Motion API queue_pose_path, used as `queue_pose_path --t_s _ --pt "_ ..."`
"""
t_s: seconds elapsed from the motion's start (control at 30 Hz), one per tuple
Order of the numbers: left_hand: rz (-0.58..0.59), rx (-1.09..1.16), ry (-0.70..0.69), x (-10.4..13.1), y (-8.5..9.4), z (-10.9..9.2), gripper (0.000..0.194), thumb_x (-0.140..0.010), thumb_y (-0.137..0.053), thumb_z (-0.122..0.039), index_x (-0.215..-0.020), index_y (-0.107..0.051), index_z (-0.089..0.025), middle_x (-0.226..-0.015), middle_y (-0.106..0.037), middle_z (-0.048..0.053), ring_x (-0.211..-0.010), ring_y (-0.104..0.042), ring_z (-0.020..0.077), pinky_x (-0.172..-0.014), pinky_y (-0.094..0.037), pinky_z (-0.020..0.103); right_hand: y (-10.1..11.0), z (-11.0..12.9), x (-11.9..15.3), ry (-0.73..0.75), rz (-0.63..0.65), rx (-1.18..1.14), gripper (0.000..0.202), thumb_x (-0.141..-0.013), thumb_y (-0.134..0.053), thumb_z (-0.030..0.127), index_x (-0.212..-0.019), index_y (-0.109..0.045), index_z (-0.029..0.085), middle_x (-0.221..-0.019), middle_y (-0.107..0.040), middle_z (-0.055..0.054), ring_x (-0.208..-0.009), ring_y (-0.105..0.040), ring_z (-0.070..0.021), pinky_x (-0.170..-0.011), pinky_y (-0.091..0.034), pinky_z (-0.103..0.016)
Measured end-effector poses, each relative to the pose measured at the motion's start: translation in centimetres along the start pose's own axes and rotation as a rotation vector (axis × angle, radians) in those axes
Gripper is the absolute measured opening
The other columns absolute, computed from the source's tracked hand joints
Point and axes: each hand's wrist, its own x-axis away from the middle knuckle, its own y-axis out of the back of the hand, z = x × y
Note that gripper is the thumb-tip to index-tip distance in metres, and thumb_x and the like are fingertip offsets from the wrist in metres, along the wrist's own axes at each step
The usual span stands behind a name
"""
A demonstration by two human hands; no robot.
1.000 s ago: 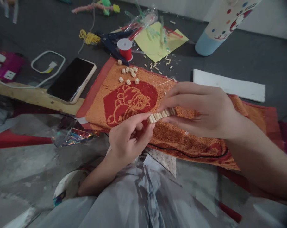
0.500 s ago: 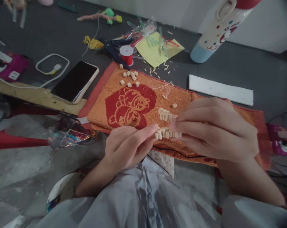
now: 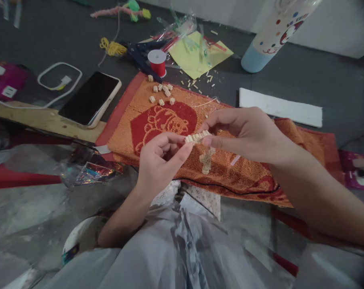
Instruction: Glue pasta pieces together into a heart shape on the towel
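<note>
Beige segmented strip (image 3: 195, 138) held above orange towel (image 3: 121, 138), left hand (image 3: 160, 160) pinching one end between thumb and index, right hand (image 3: 245, 132) pinching farther along; step looks like lining up segments, next move probably calls for light, steady pinches

bead strip (image 3: 197, 137): cream | towel (image 3: 248, 172): orange, red, cartoon-patterned | bottle (image 3: 267, 46): white, light blue, multicolour-dotted
</note>
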Motion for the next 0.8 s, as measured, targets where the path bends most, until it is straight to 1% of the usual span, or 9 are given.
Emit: queue_pose_path --t_s 0.1,0.23,0.4,0.63,0.73,0.8 --pt "0.0 0.087 0.1 -0.3 -0.1 0.4 0.016 -0.074 -0.074 -0.029 -0.075 -0.064 -0.017 -0.051 -0.051 -0.007 -0.042 -0.037 0.0022 -0.039 -0.028 0.015 -0.2 -0.5 -0.6 -0.081 0.045 -0.088 0.027 -0.078 -0.073 0.044 -0.08 -0.068 0.018 -0.074 -0.066 -0.001 -0.064 -0.055 -0.012 -0.06 -0.045 -0.027" --pt "-0.009 0.129 0.136 -0.4 -0.1 1.0 0.019 -0.073 -0.076 -0.032 -0.075 -0.063 -0.017 -0.051 -0.053 -0.007 -0.041 -0.037 0.0021 -0.039 -0.027 0.015 -0.3 -0.7 -1.0 -0.136 0.077 -0.1 0.029 -0.078 -0.072 0.048 -0.08 -0.069 0.019 -0.072 -0.065 0.0 -0.064 -0.056 -0.0125 -0.058 -0.045 -0.027" --pt "-0.008 0.128 0.145 -0.6 -0.1 1.6 0.022 -0.075 -0.075 -0.036 -0.076 -0.064 -0.017 -0.053 -0.054 -0.006 -0.041 -0.037 0.0019 -0.039 -0.027 0.015 -0.3 -0.9 -1.2 -0.141 0.087 -0.092 0.03 -0.077 -0.073 0.05 -0.076 -0.068 0.02 -0.069 -0.064 0.0 -0.062 -0.055 -0.012 -0.055 -0.043 -0.026" --pt "-0.018 0.118 0.14 -0.8 0.0 2.0 0.027 -0.074 -0.075 -0.041 -0.077 -0.066 -0.016 -0.056 -0.056 -0.005 -0.042 -0.036 0.0021 -0.039 -0.026 0.016 -0.2 -1.0 -1.4 -0.128 0.096 -0.028 0.032 -0.08 -0.07 0.053 -0.075 -0.068 0.022 -0.067 -0.062 0.001 -0.06 -0.053 -0.0115 -0.053 -0.042 -0.026" --pt "-0.01 0.098 0.151 -0.9 -0.1 2.1 0.03 -0.073 -0.076 -0.045 -0.081 -0.068 -0.017 -0.056 -0.054 -0.005 -0.043 -0.034 0.0028 -0.041 -0.027 0.018 0.5 -1.3 -1.9 -0.12 0.136 0.029 0.033 -0.081 -0.068 0.055 -0.078 -0.069 0.022 -0.068 -0.063 0.0 -0.061 -0.056 -0.0126 -0.054 -0.044 -0.028" --pt "-0.004 0.054 0.145 -0.9 -0.1 2.3 0.032 -0.073 -0.075 -0.045 -0.086 -0.07 -0.016 -0.055 -0.051 -0.006 -0.044 -0.035 0.0038 -0.043 -0.028 0.019 1.2 -1.7 -2.5 -0.112 0.192 0.094 0.034 -0.082 -0.067 0.054 -0.081 -0.07 0.021 -0.069 -0.064 -0.001 -0.064 -0.058 -0.0134 -0.055 -0.045 -0.028"
